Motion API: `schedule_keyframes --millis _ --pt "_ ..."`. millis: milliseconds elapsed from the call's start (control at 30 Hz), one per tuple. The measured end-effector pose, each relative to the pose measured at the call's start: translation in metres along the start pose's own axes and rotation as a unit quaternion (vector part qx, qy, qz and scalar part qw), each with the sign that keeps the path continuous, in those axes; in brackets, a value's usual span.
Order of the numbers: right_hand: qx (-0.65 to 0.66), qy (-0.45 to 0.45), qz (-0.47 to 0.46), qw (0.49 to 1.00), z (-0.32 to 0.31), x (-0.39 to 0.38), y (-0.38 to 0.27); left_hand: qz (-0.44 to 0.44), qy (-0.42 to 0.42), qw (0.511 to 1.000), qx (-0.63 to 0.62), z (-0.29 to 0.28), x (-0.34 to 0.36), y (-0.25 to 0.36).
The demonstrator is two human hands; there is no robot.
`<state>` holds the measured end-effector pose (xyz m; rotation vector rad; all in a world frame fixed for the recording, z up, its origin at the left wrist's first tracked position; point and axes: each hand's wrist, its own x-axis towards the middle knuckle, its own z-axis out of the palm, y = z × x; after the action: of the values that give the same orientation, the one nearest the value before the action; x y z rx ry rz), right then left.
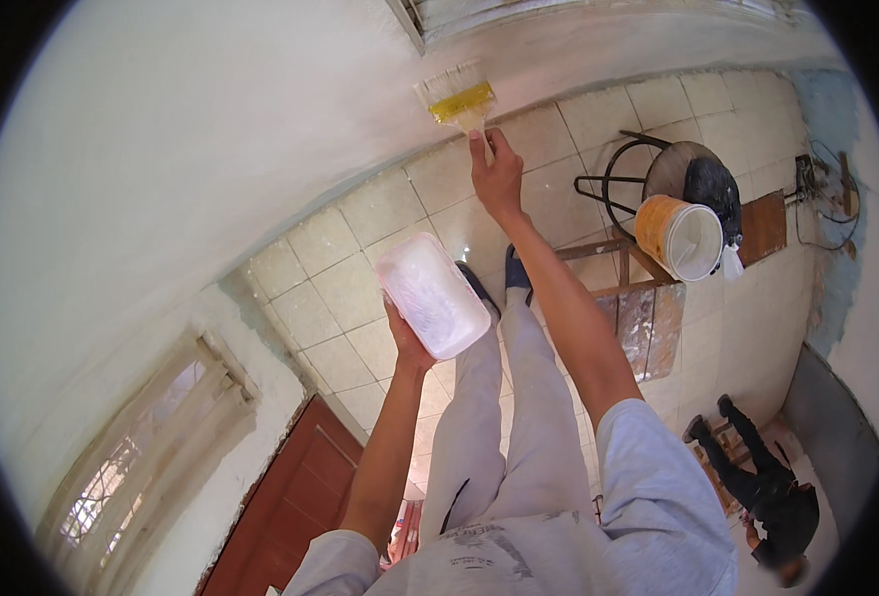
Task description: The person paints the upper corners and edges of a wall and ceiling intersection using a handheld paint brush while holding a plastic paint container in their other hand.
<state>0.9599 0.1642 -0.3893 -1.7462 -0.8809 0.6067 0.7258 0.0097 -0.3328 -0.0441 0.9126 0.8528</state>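
The biggest thing in the room is the pale wall [211,129], which fills the upper left of the view and meets the floor [340,263] of cream square tiles, marked with light spots. A reddish-brown door [285,502] is at the lower left, and near it a curtained window [141,457] is set in the wall. At the lower right there is another person [777,497] in dark clothes, well apart. To the right of the feet, the floor is occupied by wooden boards [648,313] with paint stains, a round stool [666,167] with dark metal legs, and a tilted orange bucket [658,226], pale inside; a black bundle [713,194] is just behind it.

Nearer, the left hand [409,340] supports a pinkish-white tray [434,293] by its lower left side, fingers bent under it. The tray (its inside is coated whitish) hides a part of the tiles. The right hand [497,177] has its fingers narrow around the handle of a wide brush [459,102] with a yellow band. The bristles are before the wall's lower part; whether they touch it, I cannot tell.
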Motion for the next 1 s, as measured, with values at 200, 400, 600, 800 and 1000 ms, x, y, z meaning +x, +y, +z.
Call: schedule_keyframes --millis 200,400,600,800,1000 --pt "-0.076 -0.006 0.046 0.996 0.002 -0.014 0.019 -0.01 -0.003 1.0 0.011 -0.025 -0.006 0.013" --pt "-0.025 -0.001 0.025 0.999 -0.004 -0.03 -0.004 -0.02 -0.005 1.0 -0.008 -0.05 -0.013 0.023" --pt "0.031 0.021 -0.022 0.999 0.013 -0.016 -0.013 -0.016 -0.003 1.0 -0.01 -0.049 -0.018 0.021" --pt "-0.083 -0.022 0.038 0.996 0.023 -0.01 0.028 -0.014 0.006 1.0 -0.004 -0.053 -0.017 0.013" --pt "-0.143 -0.058 0.102 0.983 0.008 -0.025 0.026 -0.023 0.001 1.0 -0.016 -0.049 -0.018 0.013"
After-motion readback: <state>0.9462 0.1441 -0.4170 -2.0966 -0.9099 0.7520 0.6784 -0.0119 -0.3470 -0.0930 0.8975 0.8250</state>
